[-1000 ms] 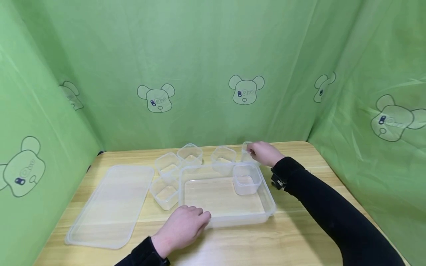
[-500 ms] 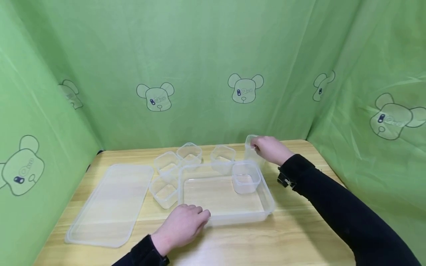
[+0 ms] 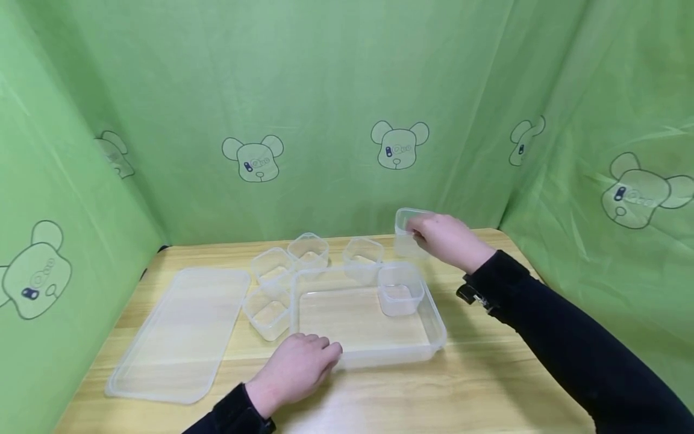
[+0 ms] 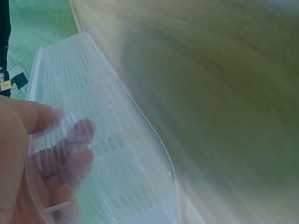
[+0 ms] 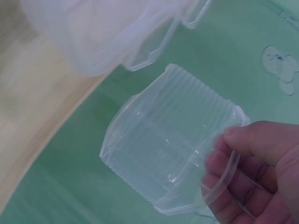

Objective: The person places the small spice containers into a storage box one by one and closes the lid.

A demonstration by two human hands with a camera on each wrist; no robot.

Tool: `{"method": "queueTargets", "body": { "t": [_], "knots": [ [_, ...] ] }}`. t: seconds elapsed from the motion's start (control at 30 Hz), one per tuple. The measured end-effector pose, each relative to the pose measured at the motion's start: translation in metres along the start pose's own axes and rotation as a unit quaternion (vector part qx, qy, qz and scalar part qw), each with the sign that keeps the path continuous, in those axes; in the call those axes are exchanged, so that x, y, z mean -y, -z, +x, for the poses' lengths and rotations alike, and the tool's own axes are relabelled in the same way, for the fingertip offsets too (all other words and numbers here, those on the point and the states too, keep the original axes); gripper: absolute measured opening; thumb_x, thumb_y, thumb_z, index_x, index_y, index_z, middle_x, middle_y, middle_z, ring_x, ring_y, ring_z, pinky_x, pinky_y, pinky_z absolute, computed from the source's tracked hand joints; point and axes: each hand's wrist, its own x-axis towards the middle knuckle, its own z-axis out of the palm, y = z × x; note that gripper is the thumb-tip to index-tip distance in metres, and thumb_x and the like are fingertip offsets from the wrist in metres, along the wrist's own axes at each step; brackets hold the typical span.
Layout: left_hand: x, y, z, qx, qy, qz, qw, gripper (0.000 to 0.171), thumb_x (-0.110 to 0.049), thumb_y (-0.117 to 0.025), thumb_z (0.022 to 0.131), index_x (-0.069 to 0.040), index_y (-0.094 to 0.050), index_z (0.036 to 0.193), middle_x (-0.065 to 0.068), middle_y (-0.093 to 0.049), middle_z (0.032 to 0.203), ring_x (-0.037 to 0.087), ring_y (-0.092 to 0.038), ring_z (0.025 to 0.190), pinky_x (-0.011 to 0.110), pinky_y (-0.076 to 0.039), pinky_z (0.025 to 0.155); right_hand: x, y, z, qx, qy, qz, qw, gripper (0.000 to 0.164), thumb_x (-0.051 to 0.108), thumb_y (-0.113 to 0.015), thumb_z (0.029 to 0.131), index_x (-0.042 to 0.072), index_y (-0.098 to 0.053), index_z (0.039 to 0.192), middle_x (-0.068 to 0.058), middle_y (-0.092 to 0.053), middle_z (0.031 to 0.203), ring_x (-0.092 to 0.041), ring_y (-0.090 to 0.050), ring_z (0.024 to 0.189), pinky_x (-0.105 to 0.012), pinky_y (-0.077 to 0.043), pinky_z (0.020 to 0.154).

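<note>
My right hand (image 3: 452, 241) pinches the rim of a small clear plastic container (image 5: 168, 140) between thumb and fingers. It is held up past the far right corner of a large clear rectangular container (image 3: 379, 360), apart from it. With thumb and fingers on either side of the near wall, my left hand (image 3: 298, 371) grips the large container at its front left. Inside that one, in the back right corner, stands another small container (image 3: 400, 295).
Several more small clear containers stand behind and left of the large one, among them a near one (image 3: 268, 314) and a back one (image 3: 363, 252). A flat clear lid (image 3: 184, 337) lies at left on the wooden table (image 3: 488, 374). Green cloth (image 3: 325, 78) walls the table's back and sides.
The right hand has lifted the small container from behind the large one's right corner, moving up and slightly right. The left hand stays on the large container's near wall.
</note>
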Motion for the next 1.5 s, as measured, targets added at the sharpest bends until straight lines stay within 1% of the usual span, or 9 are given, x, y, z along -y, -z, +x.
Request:
{"method": "queueTargets", "body": {
  "t": [0.17, 0.33, 0.4, 0.57, 0.73, 0.9, 1.07, 1.3, 1.5],
  "knots": [
    [0.000, -0.001, -0.001, -0.001, 0.000, 0.002, 1.0000, 0.013, -0.027, -0.062, 0.096, -0.022, -0.053, 0.090, -0.011, -0.048, 0.071, 0.007, -0.050, 0.063, 0.023, -0.037, 0.054, 0.017, 0.008, -0.001, -0.007, 0.028, -0.005, 1.000, 0.011, -0.004, -0.065, 0.089, 0.006, -0.068, 0.092, -0.006, -0.067, 0.089, -0.023, -0.065, 0.078, -0.041, -0.056, 0.066],
    [-0.001, -0.002, -0.001, 0.000, 0.001, 0.003, 1.0000, 0.014, -0.027, -0.063, 0.096, -0.022, -0.052, 0.089, -0.011, -0.047, 0.070, 0.007, -0.049, 0.062, 0.022, -0.036, 0.054, 0.032, 0.011, -0.004, -0.010, 0.049, -0.010, 0.999, 0.013, -0.006, -0.065, 0.087, 0.005, -0.069, 0.092, -0.006, -0.067, 0.089, -0.023, -0.065, 0.079, -0.038, -0.056, 0.066],
    [-0.001, -0.002, -0.001, 0.002, 0.002, 0.003, 1.0000, 0.014, -0.027, -0.063, 0.095, -0.022, -0.052, 0.089, -0.011, -0.047, 0.071, 0.007, -0.048, 0.062, 0.022, -0.036, 0.054, 0.036, 0.011, -0.005, -0.012, 0.055, -0.011, 0.998, 0.013, -0.006, -0.066, 0.087, 0.005, -0.069, 0.093, -0.006, -0.067, 0.088, -0.022, -0.065, 0.079, -0.037, -0.056, 0.067],
    [-0.001, -0.002, -0.001, -0.002, 0.001, 0.002, 1.0000, 0.014, -0.027, -0.063, 0.095, -0.022, -0.052, 0.088, -0.011, -0.046, 0.070, 0.007, -0.048, 0.062, 0.022, -0.036, 0.054, 0.048, 0.011, -0.008, -0.012, 0.069, -0.009, 0.998, 0.013, -0.005, -0.065, 0.087, 0.007, -0.068, 0.090, -0.001, -0.063, 0.083, -0.017, -0.061, 0.074, -0.034, -0.054, 0.065],
    [-0.001, -0.001, -0.002, -0.003, -0.001, 0.000, 1.0000, 0.013, -0.027, -0.063, 0.096, -0.022, -0.053, 0.090, -0.011, -0.046, 0.070, 0.006, -0.048, 0.061, 0.022, -0.036, 0.054, 0.059, 0.010, -0.011, -0.015, 0.087, -0.006, 0.996, 0.013, -0.004, -0.065, 0.089, 0.007, -0.069, 0.092, -0.001, -0.064, 0.084, -0.016, -0.062, 0.077, -0.033, -0.054, 0.067],
    [-0.001, -0.001, -0.001, -0.001, 0.000, 0.002, 1.0000, 0.012, -0.028, -0.063, 0.096, -0.023, -0.054, 0.091, -0.011, -0.048, 0.071, 0.006, -0.049, 0.062, 0.022, -0.037, 0.054, 0.067, 0.008, -0.013, -0.023, 0.102, 0.004, 0.994, 0.014, -0.005, -0.066, 0.088, 0.007, -0.070, 0.093, 0.000, -0.065, 0.085, -0.014, -0.063, 0.079, -0.031, -0.054, 0.068],
    [-0.001, 0.000, -0.001, -0.001, -0.001, 0.004, 1.0000, 0.012, -0.028, -0.063, 0.096, -0.022, -0.054, 0.092, -0.011, -0.049, 0.071, 0.007, -0.051, 0.063, 0.023, -0.039, 0.055, 0.073, 0.005, -0.014, -0.025, 0.111, 0.009, 0.993, 0.016, -0.005, -0.068, 0.086, 0.010, -0.068, 0.091, 0.002, -0.063, 0.083, -0.013, -0.062, 0.077, -0.029, -0.054, 0.067],
    [-0.001, -0.001, -0.001, 0.005, 0.001, 0.008, 1.0000, 0.012, -0.029, -0.062, 0.097, -0.022, -0.054, 0.092, -0.011, -0.050, 0.071, 0.007, -0.051, 0.063, 0.022, -0.037, 0.054, 0.082, -0.003, -0.016, -0.022, 0.129, 0.002, 0.991, 0.016, -0.003, -0.069, 0.086, 0.012, -0.067, 0.088, 0.004, -0.061, 0.081, -0.011, -0.059, 0.074, -0.028, -0.053, 0.065],
    [-0.001, 0.000, -0.001, 0.001, 0.000, 0.007, 1.0000, 0.012, -0.029, -0.062, 0.097, -0.022, -0.054, 0.092, -0.010, -0.050, 0.072, 0.007, -0.051, 0.063, 0.023, -0.037, 0.054, 0.089, -0.013, -0.017, -0.014, 0.147, 0.004, 0.989, 0.016, -0.004, -0.069, 0.085, 0.012, -0.066, 0.089, 0.003, -0.064, 0.083, -0.013, -0.065, 0.078, -0.028, -0.055, 0.068]
  ]
}}
